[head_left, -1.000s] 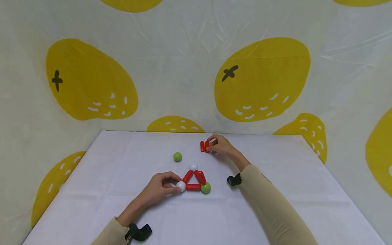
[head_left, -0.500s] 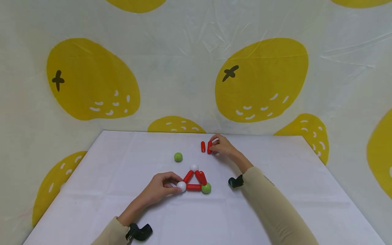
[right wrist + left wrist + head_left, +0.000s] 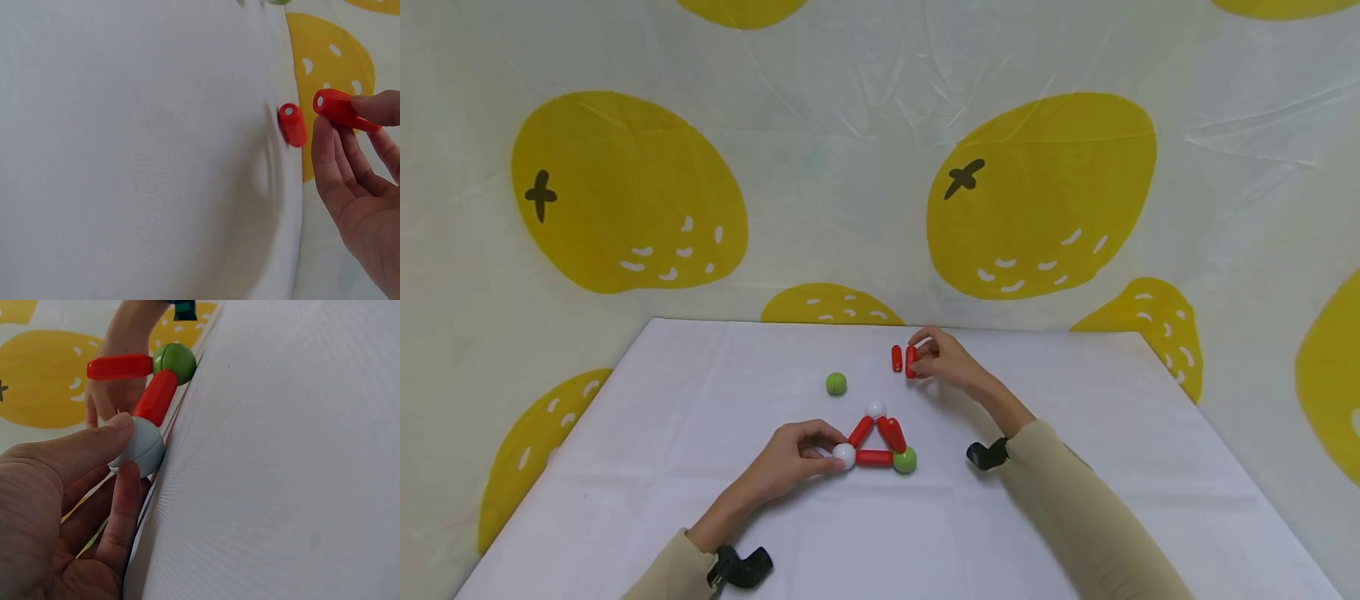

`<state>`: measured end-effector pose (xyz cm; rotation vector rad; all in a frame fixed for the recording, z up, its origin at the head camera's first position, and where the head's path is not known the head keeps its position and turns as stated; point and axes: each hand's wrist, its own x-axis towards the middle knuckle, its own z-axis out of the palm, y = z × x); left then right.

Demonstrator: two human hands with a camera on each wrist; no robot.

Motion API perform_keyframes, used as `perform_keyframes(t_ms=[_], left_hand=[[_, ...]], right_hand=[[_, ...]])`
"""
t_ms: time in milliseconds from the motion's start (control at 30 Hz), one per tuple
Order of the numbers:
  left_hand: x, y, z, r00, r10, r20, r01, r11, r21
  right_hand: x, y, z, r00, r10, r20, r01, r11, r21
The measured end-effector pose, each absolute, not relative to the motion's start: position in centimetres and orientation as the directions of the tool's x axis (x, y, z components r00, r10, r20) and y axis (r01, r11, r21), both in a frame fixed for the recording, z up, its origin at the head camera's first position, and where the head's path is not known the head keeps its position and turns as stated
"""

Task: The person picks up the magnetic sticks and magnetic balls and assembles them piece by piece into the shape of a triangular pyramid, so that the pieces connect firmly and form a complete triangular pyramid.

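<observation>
In the head view, red magnetic rods and balls form a triangle on the table. Its corners are a white ball [image 3: 844, 456], a second white ball [image 3: 876, 409] at the far tip and a green ball [image 3: 905, 460]. From the green ball an extra red rod [image 3: 896, 436] sticks up off the table. My left hand [image 3: 793, 457] pinches the near white ball [image 3: 142, 447] between thumb and fingers. Farther back, my right hand [image 3: 943, 360] pinches a red rod [image 3: 340, 110] by thumb and fingertips, apart from another red rod [image 3: 292, 126] lying on the cloth.
A loose green ball [image 3: 836, 383] lies behind the triangle, to its left. White cloth covers the table [image 3: 715, 367]. Right behind its far edge hangs a fabric backdrop [image 3: 842, 167] printed with yellow fruit.
My right hand has drawn its red rod slightly away from the rod beside it, opening a gap. The left hand and the triangle have stayed in place.
</observation>
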<state>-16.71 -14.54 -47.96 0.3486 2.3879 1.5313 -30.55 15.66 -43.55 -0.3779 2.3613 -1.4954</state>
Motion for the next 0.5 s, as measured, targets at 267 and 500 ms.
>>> perform_keyframes(t_ms=[267,500], left_hand=[[-16.7,-14.6,-48.0,-0.931,0.343,-0.123,0.03,0.409,0.912],[-16.7,-14.5,-48.0,-0.932,0.342,-0.124,0.03,0.411,0.911]], right_hand=[[-28.5,14.8,-42.6,-0.885,-0.456,-0.09,-0.135,0.438,-0.889],[-27.2,14.1,-42.1,-0.858,-0.511,-0.044,-0.223,0.449,-0.865]])
